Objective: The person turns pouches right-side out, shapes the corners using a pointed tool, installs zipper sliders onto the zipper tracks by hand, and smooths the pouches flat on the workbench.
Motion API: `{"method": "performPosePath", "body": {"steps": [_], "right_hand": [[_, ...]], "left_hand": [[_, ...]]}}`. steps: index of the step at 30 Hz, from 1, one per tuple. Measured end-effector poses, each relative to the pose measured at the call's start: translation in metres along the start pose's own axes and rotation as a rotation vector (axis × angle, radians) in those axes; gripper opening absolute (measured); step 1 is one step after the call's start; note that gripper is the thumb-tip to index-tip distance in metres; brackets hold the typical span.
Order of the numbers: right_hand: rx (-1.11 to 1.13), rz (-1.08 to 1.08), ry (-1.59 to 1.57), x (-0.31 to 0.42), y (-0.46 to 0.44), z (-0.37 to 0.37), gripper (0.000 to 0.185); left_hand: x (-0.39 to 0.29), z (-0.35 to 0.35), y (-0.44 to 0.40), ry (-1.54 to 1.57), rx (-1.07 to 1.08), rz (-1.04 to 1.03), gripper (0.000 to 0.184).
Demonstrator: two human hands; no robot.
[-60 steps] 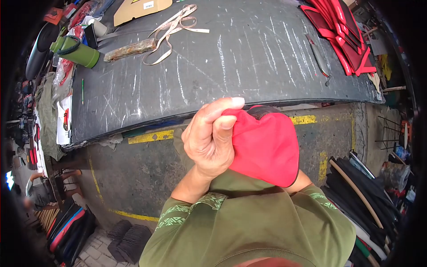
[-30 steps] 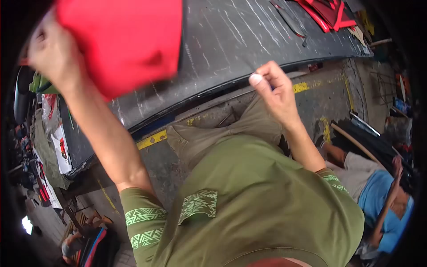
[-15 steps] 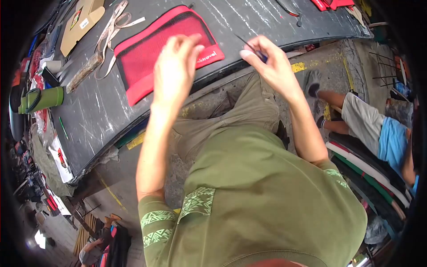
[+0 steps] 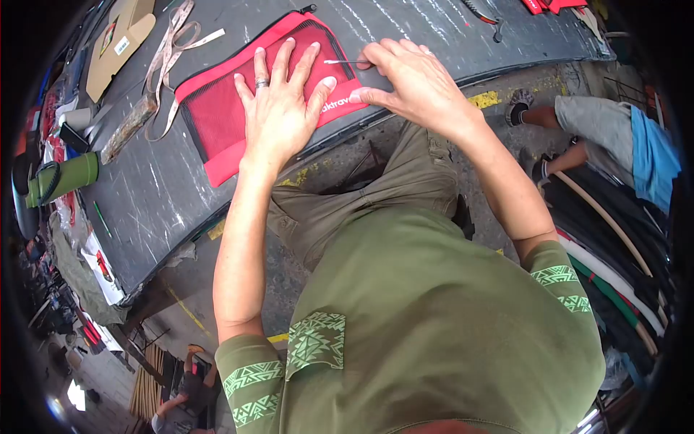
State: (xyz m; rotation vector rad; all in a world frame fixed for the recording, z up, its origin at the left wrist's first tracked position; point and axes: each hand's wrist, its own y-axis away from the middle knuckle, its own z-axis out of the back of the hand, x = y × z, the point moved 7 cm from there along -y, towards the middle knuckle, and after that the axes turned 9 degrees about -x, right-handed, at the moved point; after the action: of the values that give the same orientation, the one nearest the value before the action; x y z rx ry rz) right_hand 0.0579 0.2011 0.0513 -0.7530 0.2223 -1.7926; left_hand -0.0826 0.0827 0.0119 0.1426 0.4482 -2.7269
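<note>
A red mesh zip pouch (image 4: 217, 108) with white lettering lies flat on the dark worktable (image 4: 170, 188). My left hand (image 4: 278, 105) rests open on the pouch, fingers spread over the mesh, a ring on one finger. At the pouch's right edge, my right hand (image 4: 416, 83) is closed round a thin pointed metal tool (image 4: 347, 62). The tool's tip points left over the pouch's right side; its handle is hidden in my palm. My right thumb touches the red band near the lettering.
A measuring tape (image 4: 170, 50) lies left of the pouch, near a cardboard piece (image 4: 119, 47), a rough wrapped bar (image 4: 129, 129) and a green bottle (image 4: 76, 179). A dark curved tool (image 4: 483, 13) lies at the back. Another person's legs (image 4: 557, 116) are at right, beside rolls of material.
My left hand has come down from above the pouch and flattened on it. My right hand has moved left with the tool, bringing its tip over the pouch's right side.
</note>
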Motion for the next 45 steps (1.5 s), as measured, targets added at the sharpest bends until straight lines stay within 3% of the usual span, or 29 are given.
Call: {"method": "performPosePath", "body": {"steps": [3, 7, 12, 17, 19, 29, 32, 38, 40, 42, 45], "right_hand": [[0.258, -0.288, -0.167, -0.017, -0.004, -0.007, 0.041], [0.377, -0.458, -0.213, -0.022, -0.010, 0.000, 0.043], [0.185, -0.197, -0.046, -0.015, -0.005, -0.010, 0.048], [0.215, -0.206, -0.027, -0.017, -0.008, -0.018, 0.052], [0.264, -0.219, -0.056, -0.010, -0.013, -0.016, 0.052], [0.416, -0.342, 0.060, -0.003, -0.019, -0.012, 0.055], [0.430, -0.286, 0.086, 0.001, -0.021, -0.012, 0.044], [0.315, -0.001, -0.184, 0.114, -0.015, -0.020, 0.027], [0.299, 0.088, -0.233, 0.137, -0.005, -0.030, 0.029], [0.263, 0.206, -0.081, 0.138, 0.012, -0.052, 0.040], [0.270, 0.112, -0.172, 0.131, 0.026, -0.057, 0.047]], "left_hand": [[-0.002, 0.000, 0.001, -0.026, 0.025, -0.010, 0.073], [-0.007, 0.004, 0.002, -0.047, 0.021, -0.043, 0.072], [-0.001, 0.004, -0.001, 0.023, 0.024, -0.057, 0.070], [-0.015, 0.020, 0.020, -0.159, -0.026, 0.050, 0.062], [-0.023, 0.027, 0.035, -0.021, -0.102, 0.031, 0.057], [0.040, 0.044, 0.083, -0.164, -0.154, 0.263, 0.061], [0.041, 0.035, 0.082, -0.121, -0.156, 0.320, 0.065], [0.047, 0.031, 0.083, -0.127, -0.143, 0.332, 0.069], [0.045, 0.031, 0.086, -0.119, -0.153, 0.313, 0.069], [0.048, 0.029, 0.091, -0.116, -0.156, 0.290, 0.067], [0.046, 0.032, 0.084, -0.103, -0.144, 0.263, 0.066]]}}
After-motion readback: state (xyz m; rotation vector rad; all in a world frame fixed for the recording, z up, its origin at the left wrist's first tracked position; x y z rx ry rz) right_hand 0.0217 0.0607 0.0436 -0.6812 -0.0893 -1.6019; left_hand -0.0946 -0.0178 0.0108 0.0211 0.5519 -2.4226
